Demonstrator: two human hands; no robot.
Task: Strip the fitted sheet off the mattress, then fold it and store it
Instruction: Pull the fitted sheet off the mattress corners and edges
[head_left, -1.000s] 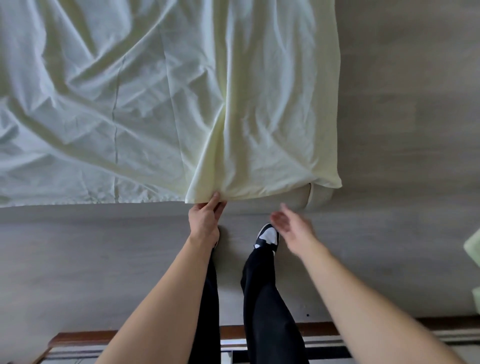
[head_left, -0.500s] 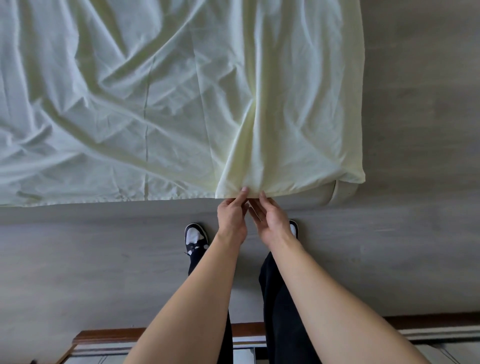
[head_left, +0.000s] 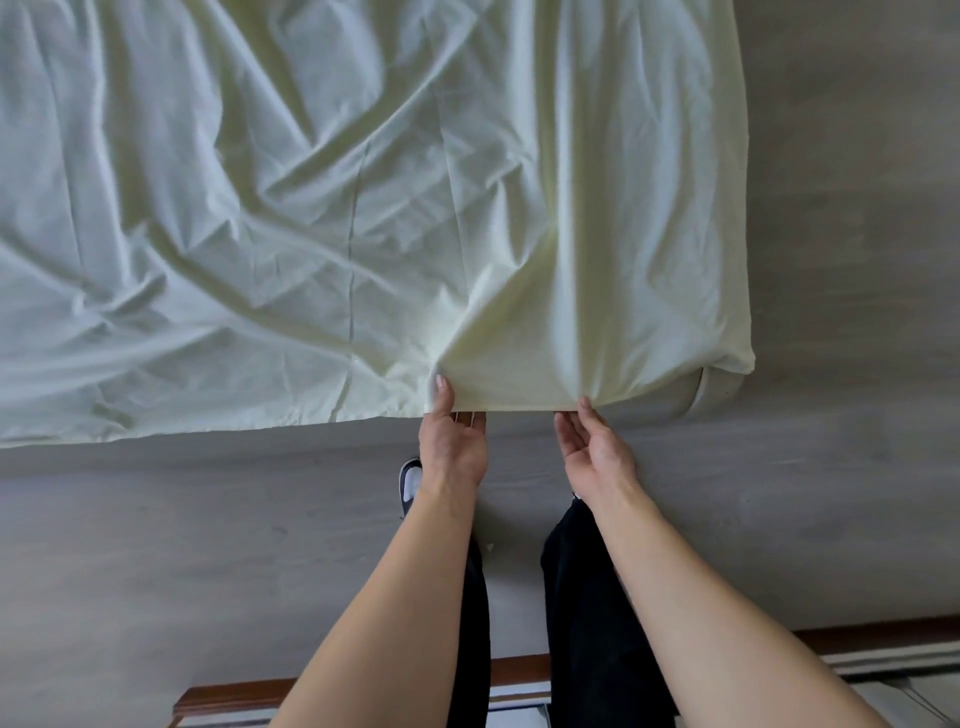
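The pale yellow-green fitted sheet (head_left: 322, 197) lies spread and wrinkled over the grey floor, filling the upper part of the head view. Its near hem runs across the middle of the frame. My left hand (head_left: 453, 447) pinches that hem, thumb on top and fingers underneath. My right hand (head_left: 592, 447) pinches the same hem a hand's width to the right, palm turned up. Between my hands the hem is pulled straight. An elastic corner of the sheet (head_left: 711, 387) curls under at the right end.
Grey wood-look floor (head_left: 831, 234) surrounds the sheet. My legs in black trousers and one black-and-white shoe (head_left: 410, 480) stand just below the hem. A brown wooden edge with white panels (head_left: 249, 699) runs along the bottom of the view.
My right hand came in from the right to the hem beside my left hand. Both hands have since slid apart along the hem, stretching it flat between them.
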